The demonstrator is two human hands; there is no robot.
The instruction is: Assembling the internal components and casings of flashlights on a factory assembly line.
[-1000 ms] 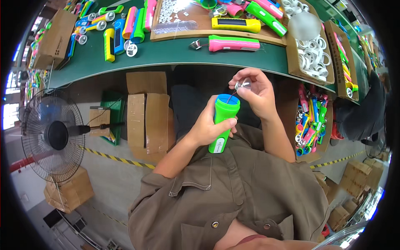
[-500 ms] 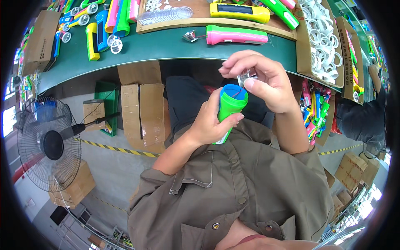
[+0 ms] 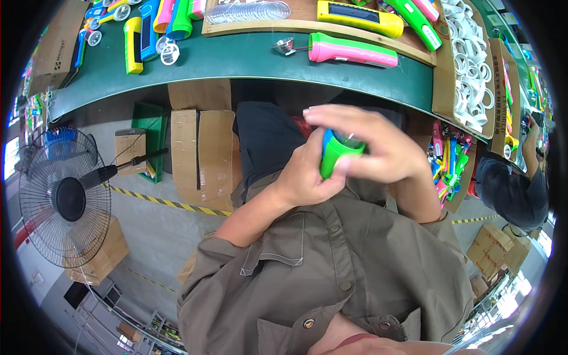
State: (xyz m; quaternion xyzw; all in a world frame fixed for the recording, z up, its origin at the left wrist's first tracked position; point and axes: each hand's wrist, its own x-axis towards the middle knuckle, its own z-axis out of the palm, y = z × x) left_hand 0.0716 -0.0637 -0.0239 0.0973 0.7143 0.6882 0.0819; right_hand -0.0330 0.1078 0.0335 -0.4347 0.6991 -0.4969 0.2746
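A green flashlight body [image 3: 335, 155] with blue at its open end is held in front of my chest. My left hand [image 3: 300, 177] is closed around it, fingers behind and thumb in front. Over the wide end curves my right hand [image 3: 387, 148], its thumb against the body and its fingers across the top, smeared by motion. A shiny clear reflector [image 3: 353, 142] shows partly at the mouth, under my right palm; how far in it sits is hidden. Beyond, on the green table [image 3: 236, 62], lies a pink and green flashlight [image 3: 353, 51] with its reflector [image 3: 285, 46] hanging out on wires.
A box of white rings [image 3: 471, 77] stands at the table's right. A wooden tray [image 3: 302, 25] holds stacked clear discs [image 3: 251, 11] and a yellow flashlight [image 3: 360, 18]. More flashlights lie at the left. A fan [image 3: 70, 198] stands at left; another person [image 3: 512, 189] is at far right.
My right hand has brought the reflector down onto the flashlight's open end and now covers it. The flashlight has shifted slightly right, and the view has moved a little.
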